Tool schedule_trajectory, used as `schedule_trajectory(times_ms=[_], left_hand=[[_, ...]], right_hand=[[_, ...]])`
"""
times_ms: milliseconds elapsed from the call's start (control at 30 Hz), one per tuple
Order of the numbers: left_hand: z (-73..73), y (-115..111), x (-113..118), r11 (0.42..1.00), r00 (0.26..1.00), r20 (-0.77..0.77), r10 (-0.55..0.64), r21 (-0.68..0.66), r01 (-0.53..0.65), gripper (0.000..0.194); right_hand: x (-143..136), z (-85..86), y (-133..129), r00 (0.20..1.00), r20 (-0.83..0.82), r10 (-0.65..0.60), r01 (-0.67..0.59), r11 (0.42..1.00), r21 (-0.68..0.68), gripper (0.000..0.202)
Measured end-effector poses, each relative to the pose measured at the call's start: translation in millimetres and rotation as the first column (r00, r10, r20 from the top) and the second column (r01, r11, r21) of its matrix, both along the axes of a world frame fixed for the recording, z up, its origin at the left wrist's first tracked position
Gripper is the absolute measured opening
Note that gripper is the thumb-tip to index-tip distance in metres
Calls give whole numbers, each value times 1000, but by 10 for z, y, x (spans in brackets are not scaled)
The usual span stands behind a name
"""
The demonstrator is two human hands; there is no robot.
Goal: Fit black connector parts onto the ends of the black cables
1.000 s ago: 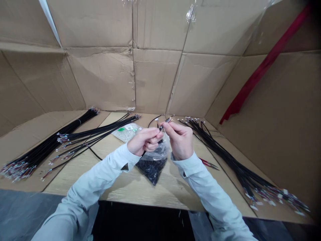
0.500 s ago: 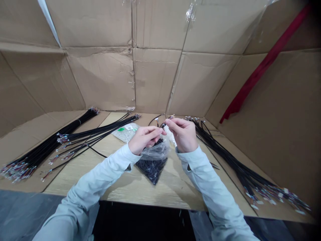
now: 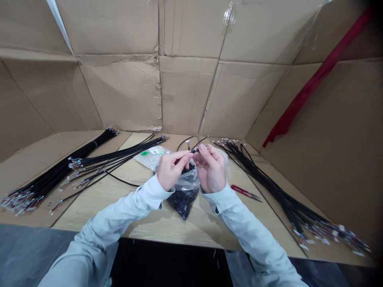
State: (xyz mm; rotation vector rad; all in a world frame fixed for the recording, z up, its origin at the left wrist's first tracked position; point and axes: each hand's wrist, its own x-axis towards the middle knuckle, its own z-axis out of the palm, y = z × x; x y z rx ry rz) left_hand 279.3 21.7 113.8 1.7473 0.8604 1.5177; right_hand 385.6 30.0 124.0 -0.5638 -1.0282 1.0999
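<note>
Above the middle of the table, my left hand [image 3: 169, 169] pinches a black cable [image 3: 195, 150] close to its end. My right hand [image 3: 213, 169] is closed at the same end, thumb and fingers on the thin coloured wires [image 3: 208, 147] there. The two hands nearly touch; the fingertips partly hide the wire ends. Just below them lies an opened clear plastic bag of small black pieces [image 3: 183, 201]. Behind my left hand is a clear bag with a label and a green mark [image 3: 148, 158].
Bundles of black cables lie at the left [image 3: 67, 167] and right [image 3: 266, 189], coloured wire ends showing. Red thread snips [image 3: 245, 193] rest right of my right forearm. Cardboard walls [image 3: 185, 95] enclose the table, and a red strip [image 3: 314, 81] hangs on the right.
My right hand has moved left and slightly down and turned, its fingers now at the wire ends. My left hand has shifted slightly right. The red snips have come into fuller view.
</note>
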Motion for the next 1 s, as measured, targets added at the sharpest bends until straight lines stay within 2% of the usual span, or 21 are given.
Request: schedule_trajectory(times_ms=[133, 233, 300, 400, 467, 533, 567, 667, 733, 900, 1000], left_hand=[[17, -17, 9, 999, 1000, -14, 4, 33, -4, 29], [59, -3, -25, 985, 990, 58, -132, -104, 138, 28], [94, 14, -69, 920, 951, 145, -272, -250, 302, 29], [137, 44, -140, 763, 871, 262, -416, -420, 491, 30], [149, 66, -169, 678, 833, 309, -459, -484, 553, 29], [147, 88, -177, 646, 820, 321, -474, -507, 571, 29], [144, 99, -175, 665, 830, 309, -465, -496, 558, 29], [141, 112, -161, 801, 899, 197, -391, -407, 438, 30], [152, 103, -155, 860, 932, 114, -344, -359, 362, 30], [178, 68, -135, 899, 955, 56, -291, -327, 293, 37], [163, 85, -117, 890, 962, 75, -264, -365, 273, 42]], right_hand=[[-30, -23, 9, 1000, -2, -25, 25, 1000, 17, 41], [19, -14, 46, 997, 66, 33, -36, 998, 51, 38], [61, -8, 77, 988, 122, 96, -105, 992, 70, 37], [119, -14, 140, 968, 189, 164, -190, 973, 128, 35], [155, -30, 196, 956, 243, 166, -213, 960, 181, 36], [192, -46, 255, 945, 301, 130, -202, 954, 221, 35], [210, -50, 279, 939, 329, 103, -186, 955, 232, 34], [252, -45, 312, 919, 395, 14, -116, 965, 236, 32], [264, -33, 306, 907, 421, -16, -90, 969, 232, 32], [258, -30, 286, 909, 417, 12, -130, 958, 256, 30], [255, -39, 277, 903, 429, 6, -135, 953, 271, 30]])
